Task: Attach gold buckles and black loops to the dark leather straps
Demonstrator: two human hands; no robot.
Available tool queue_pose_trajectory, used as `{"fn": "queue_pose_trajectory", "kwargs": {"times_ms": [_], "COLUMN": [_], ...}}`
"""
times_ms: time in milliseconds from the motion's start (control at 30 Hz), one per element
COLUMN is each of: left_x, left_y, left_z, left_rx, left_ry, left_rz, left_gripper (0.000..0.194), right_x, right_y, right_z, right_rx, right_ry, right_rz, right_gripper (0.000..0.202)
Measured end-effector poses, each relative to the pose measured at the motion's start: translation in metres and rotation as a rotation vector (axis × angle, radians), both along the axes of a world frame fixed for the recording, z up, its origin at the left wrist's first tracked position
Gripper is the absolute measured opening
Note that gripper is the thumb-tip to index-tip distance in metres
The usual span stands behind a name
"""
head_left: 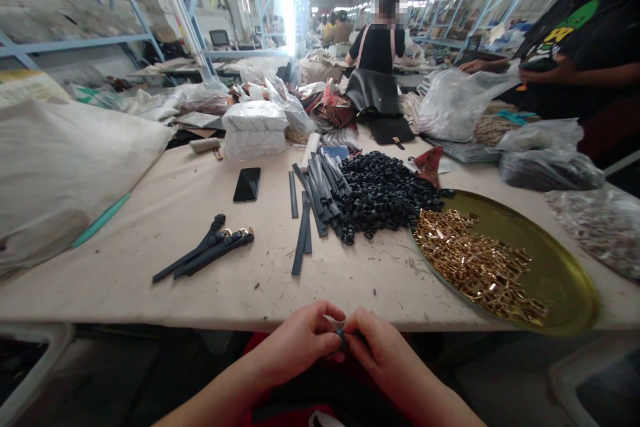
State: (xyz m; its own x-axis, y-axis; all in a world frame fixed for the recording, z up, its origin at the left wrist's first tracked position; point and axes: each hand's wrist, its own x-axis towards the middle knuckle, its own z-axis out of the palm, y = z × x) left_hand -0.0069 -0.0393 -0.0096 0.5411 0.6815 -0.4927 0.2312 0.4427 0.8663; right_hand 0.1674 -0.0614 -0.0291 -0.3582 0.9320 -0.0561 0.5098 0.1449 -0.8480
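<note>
My left hand [314, 335] and my right hand [375, 341] meet at the table's front edge. Both have their fingers closed on a small dark piece [341, 333], mostly hidden, so its kind is unclear. Beyond them lie flat dark strap strips [320, 193], some stacked and some loose. Against these rests a heap of small black loops [385, 190]. To the right, a round gold-coloured tray [560, 273] bears a pile of gold metal buckles [470, 260]. Several straps fitted with loops and gold buckles [215, 250] lie together at the left.
A black phone [247, 185] lies on the pale table [200, 300]. Plastic-wrapped bundles [256, 127] and a black leather piece [375, 97] line the far side. White sheeting [65, 167] covers the left. One person [377, 47] sits ahead; another [590, 47] stands at the right.
</note>
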Motion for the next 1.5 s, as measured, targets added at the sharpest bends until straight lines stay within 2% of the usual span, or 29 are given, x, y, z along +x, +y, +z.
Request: {"fn": "queue_pose_trajectory", "kwargs": {"times_ms": [300,367,467,533,733,900,1000,1100,1167,1233,1333,1400,1500], "left_x": [0.007,0.006,0.002,0.002,0.007,0.000,0.001,0.008,0.012,0.011,-0.001,-0.012,-0.027], "left_y": [0.003,0.005,0.007,0.007,0.005,0.013,0.014,0.014,0.019,0.032,0.065,0.089,0.114], "left_z": [0.005,0.009,0.015,0.017,0.009,0.010,0.011,0.006,0.000,-0.005,-0.009,-0.011,-0.014], "left_rx": [-0.031,0.010,0.106,0.157,0.213,0.388,0.465,0.473,0.499,0.606,0.767,0.778,0.733], "left_ry": [-0.024,0.042,0.162,0.212,0.290,0.435,0.459,0.456,0.483,0.577,0.822,0.947,1.041], "left_rz": [-0.030,-0.091,-0.258,-0.299,-0.256,-0.345,-0.389,-0.425,-0.446,-0.401,-0.127,0.033,0.136], "left_gripper": [0.027,0.023,0.023,0.023,0.023,0.029,0.032,0.033,0.034,0.033,0.028,0.027,0.023], "right_x": [0.005,0.004,0.003,0.001,-0.002,0.005,0.005,0.003,0.003,0.005,0.009,0.010,0.012], "right_y": [-0.008,-0.008,-0.007,-0.006,-0.002,0.001,0.002,0.003,0.009,0.022,0.048,0.061,0.068], "right_z": [-0.001,-0.004,-0.009,-0.012,-0.013,-0.009,-0.008,-0.011,-0.016,-0.022,-0.032,-0.038,-0.045], "right_rx": [-0.122,-0.098,-0.023,0.011,0.068,-0.001,0.055,0.102,0.110,0.144,0.285,0.378,0.420], "right_ry": [0.144,0.147,0.085,0.044,0.009,-0.030,-0.072,-0.047,-0.064,-0.140,-0.294,-0.351,-0.300], "right_rz": [0.007,-0.033,-0.095,-0.093,-0.048,0.017,0.063,0.114,0.091,0.012,-0.125,-0.195,-0.247], "right_gripper": [0.012,0.013,0.011,0.011,0.015,0.025,0.024,0.023,0.023,0.021,0.022,0.024,0.021]}}
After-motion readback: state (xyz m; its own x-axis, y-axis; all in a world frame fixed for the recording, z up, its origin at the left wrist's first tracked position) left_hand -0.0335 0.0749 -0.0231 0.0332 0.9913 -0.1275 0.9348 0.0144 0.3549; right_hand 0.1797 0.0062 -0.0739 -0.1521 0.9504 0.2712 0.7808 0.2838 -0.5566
